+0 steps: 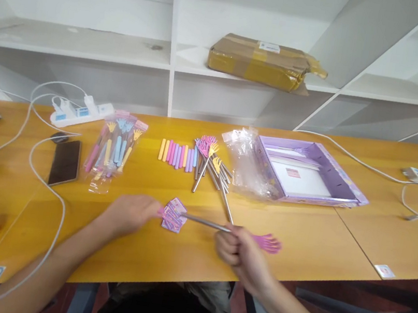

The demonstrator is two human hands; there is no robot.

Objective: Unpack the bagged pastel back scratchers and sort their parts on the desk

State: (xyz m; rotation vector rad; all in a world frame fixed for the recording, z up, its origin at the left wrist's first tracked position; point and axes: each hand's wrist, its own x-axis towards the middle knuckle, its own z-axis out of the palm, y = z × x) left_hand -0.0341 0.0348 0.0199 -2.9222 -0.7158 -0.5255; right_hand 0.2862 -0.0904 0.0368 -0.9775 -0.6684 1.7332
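My right hand [240, 250] is closed round a back scratcher with a pink hand-shaped head [269, 243]; its bare metal rod [205, 222] points left. Facing the rod's tip, my left hand [133, 212] is closed on a pink handle [161, 212], mostly hidden by the fingers. Between the hands lies a small pile of purple printed cards [174, 215]. Farther back are a row of coloured handles [178, 155] and a heap of back scratchers with metal rods [208, 161], their heads pink, yellow and blue.
Bagged back scratchers [116, 145] lie left, beside a phone [65, 162] and a power strip [82, 114]. Clear plastic bags [249, 165] adjoin a purple box [320, 199] at right. A taped carton [258, 62] sits on the shelf. White cables cross the table's left side.
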